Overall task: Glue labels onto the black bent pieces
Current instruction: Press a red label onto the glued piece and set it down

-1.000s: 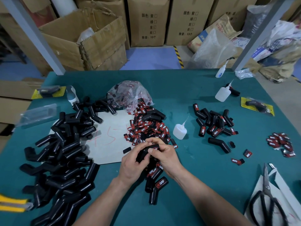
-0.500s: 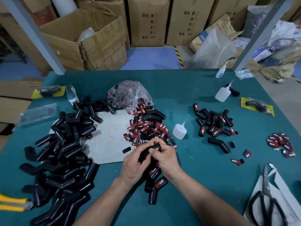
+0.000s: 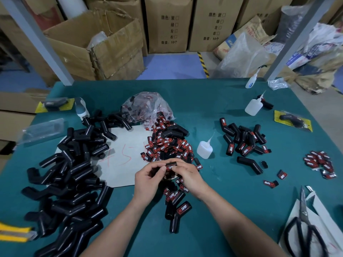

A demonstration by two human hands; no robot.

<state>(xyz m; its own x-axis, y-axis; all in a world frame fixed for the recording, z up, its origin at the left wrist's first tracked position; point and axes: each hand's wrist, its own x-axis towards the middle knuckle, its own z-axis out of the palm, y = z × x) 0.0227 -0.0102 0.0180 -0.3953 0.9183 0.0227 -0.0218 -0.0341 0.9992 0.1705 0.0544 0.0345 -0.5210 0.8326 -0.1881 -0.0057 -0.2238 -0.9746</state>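
**Inspector:** State of the hands?

**Assistant:** Both engaged. The left hand [image 3: 148, 179] has its fingers curled round a black bent piece [image 3: 172, 162], held above the table [image 3: 222, 201]. The right hand [image 3: 189, 177] pinches the same piece at its upper end. A red-and-black label [image 3: 170, 167] sits on that end, between the two thumbs. Whether the label is fully seated, I cannot tell.

**Inspector:** Stock around the hands?

**Assistant:** The heap of loose labels [image 3: 167, 145] lies just beyond the hands, partly on a paper sheet [image 3: 120, 154]. Beyond that heap is a clear bag of labels [image 3: 148, 106]. A large pile of unlabelled bent pieces [image 3: 70, 173] lies left of the left hand. A few labelled pieces [image 3: 178, 206] lie directly under and nearer than the hands, between the forearms.

**Inspector:** Glue?

**Assistant:** One glue bottle [image 3: 204, 149] stands upright just beyond the right hand, nozzle tilted rightward. A second group of labelled pieces [image 3: 243, 140] lies further right of it.

**Inspector:** Tools?

**Assistant:** Scissors [image 3: 304, 229] lie well to the right of the right forearm, on white paper. A yellow utility knife [image 3: 14, 234] lies far left of the left forearm.
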